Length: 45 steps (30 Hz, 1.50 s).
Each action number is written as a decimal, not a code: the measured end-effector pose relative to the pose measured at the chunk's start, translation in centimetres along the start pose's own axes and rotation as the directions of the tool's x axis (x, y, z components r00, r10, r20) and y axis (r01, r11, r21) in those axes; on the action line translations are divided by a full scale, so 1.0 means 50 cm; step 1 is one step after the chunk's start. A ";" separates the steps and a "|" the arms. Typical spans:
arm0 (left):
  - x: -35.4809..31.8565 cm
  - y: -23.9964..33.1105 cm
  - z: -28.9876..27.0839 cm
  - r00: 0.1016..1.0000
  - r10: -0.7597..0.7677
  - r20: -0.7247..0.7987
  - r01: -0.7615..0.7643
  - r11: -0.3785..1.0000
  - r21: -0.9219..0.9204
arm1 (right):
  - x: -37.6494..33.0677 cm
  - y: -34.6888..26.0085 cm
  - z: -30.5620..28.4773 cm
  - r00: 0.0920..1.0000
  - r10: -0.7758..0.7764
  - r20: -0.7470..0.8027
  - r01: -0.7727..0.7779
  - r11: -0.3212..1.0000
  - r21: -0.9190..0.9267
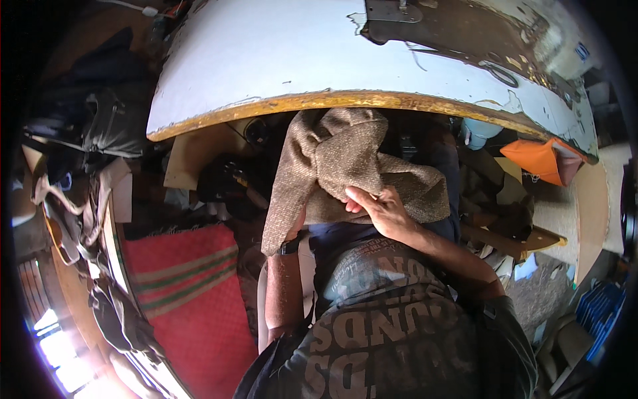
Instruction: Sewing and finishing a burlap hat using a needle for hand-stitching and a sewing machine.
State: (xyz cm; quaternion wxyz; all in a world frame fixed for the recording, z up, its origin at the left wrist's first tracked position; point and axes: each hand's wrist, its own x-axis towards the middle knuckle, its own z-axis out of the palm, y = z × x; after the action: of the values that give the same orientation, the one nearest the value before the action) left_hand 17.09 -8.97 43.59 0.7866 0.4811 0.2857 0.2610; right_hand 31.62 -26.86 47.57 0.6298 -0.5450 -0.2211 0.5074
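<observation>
A brown tweed-like cloth (339,156) lies bunched and folded over my lap, just below the table's front edge. My right hand (382,207) is closed on the cloth's near part, thumb on top and fingers curled under. Most of my left hand (297,225) is covered by the cloth's left side; only a strip by the wrist shows, above a dark wristwatch (288,248). The left fingers are hidden.
In front stands a white table (252,66) with a worn wooden edge. On it are a dark metal machine bed (395,11) and scissors (498,74). A red striped mat (193,306) lies at left; an orange folder-like item (537,159) hangs at right.
</observation>
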 end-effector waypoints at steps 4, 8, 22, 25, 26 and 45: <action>-0.031 0.020 0.023 0.998 -0.002 0.066 -0.036 0.812 0.582 | -0.011 0.008 -0.012 0.985 -0.164 -0.051 0.165 0.986 -0.001; -0.075 0.062 0.065 0.968 -0.109 0.225 -0.024 0.856 0.517 | -0.004 -0.013 -0.034 0.983 -0.180 -0.022 0.176 0.978 -0.108; -0.084 0.013 0.120 1.000 -0.025 -0.008 0.026 0.996 0.090 | -0.009 -0.029 -0.030 0.997 -0.075 -0.012 0.076 0.994 0.074; -0.088 0.014 0.131 1.000 0.008 -0.025 -0.010 0.998 -0.062 | -0.009 -0.025 -0.035 0.998 -0.057 -0.040 0.057 0.998 -0.006; -0.090 0.013 0.129 1.000 0.010 -0.024 -0.012 0.998 -0.062 | -0.008 -0.025 -0.038 0.998 -0.055 -0.043 0.052 0.997 -0.060; -0.079 0.036 0.159 0.930 0.262 -0.257 -0.212 0.955 0.206 | -0.006 -0.023 -0.023 0.992 -0.104 0.069 0.071 0.927 0.369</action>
State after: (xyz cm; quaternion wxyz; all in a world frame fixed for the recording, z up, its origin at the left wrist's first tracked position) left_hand 19.65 -15.78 48.96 0.6554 0.5372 0.3558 0.3941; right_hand 32.92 -27.56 48.33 0.7319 -0.3852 -0.1742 0.5344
